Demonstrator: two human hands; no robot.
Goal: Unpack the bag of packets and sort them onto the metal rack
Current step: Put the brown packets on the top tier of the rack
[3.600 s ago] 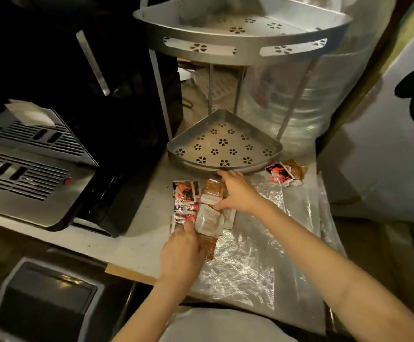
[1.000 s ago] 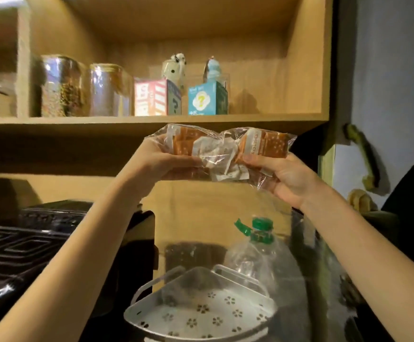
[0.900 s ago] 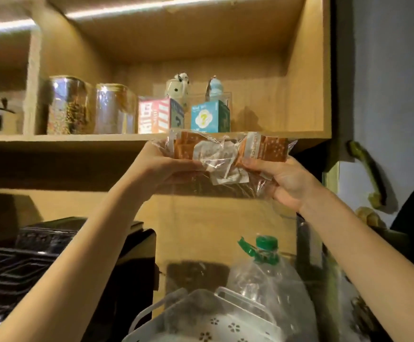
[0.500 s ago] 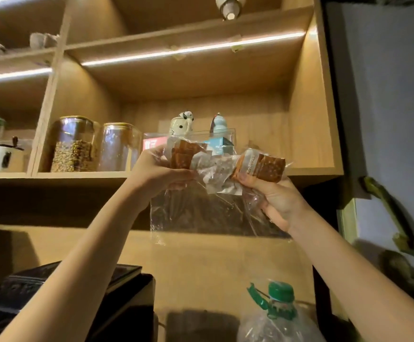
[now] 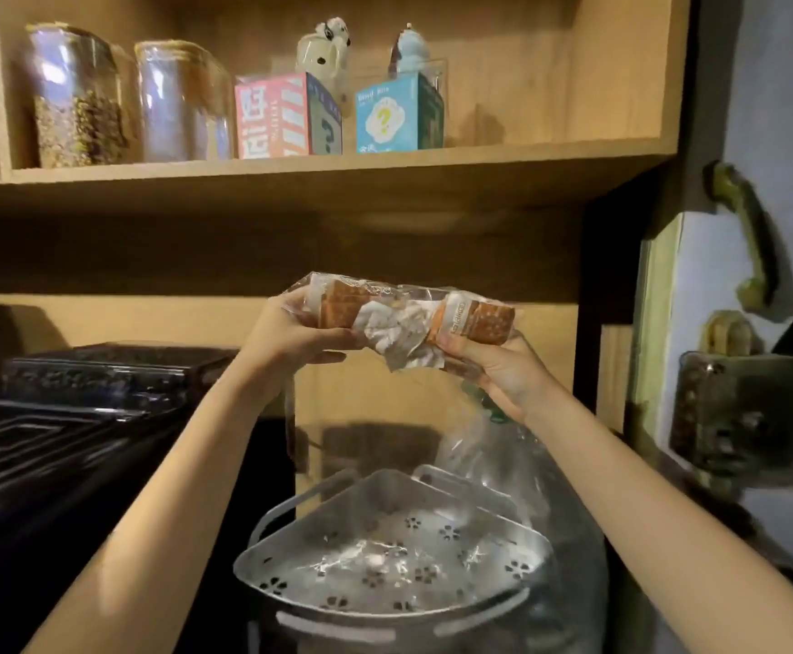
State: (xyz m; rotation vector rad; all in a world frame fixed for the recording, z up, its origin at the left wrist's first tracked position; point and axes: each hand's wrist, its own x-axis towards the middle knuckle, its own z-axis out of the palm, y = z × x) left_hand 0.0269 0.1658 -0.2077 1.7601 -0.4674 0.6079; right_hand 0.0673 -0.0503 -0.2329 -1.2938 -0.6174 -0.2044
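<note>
Head view: both hands, left hand (image 5: 290,335) and right hand (image 5: 493,370), pinch the clear bag of packets (image 5: 408,318) above the metal rack (image 5: 385,587). Probably light, crinkly, slippery; I'd grip the ends.

Looks like a home kitchen. A wood shelf (image 5: 319,165) on the wall holds 2 glass jars (image 5: 78,96) w/ dry food inside, maybe grains or beans. Next to them sit 2 small toy boxes (image 5: 286,118), one pink, one blue w/ a question mark, & little toy figures (image 5: 326,42) on top, the kind of stuff ppl keep at home. Bottom left is a black machine (image 5: 64,417) w/ a metal grill top, prob. for coffee. A silver metal rack (image 5: 394,554) w/ flower holes stands low in the middle, just in front of a big clear water bottle (image 5: 540,488). Light is dim & warm.
</note>
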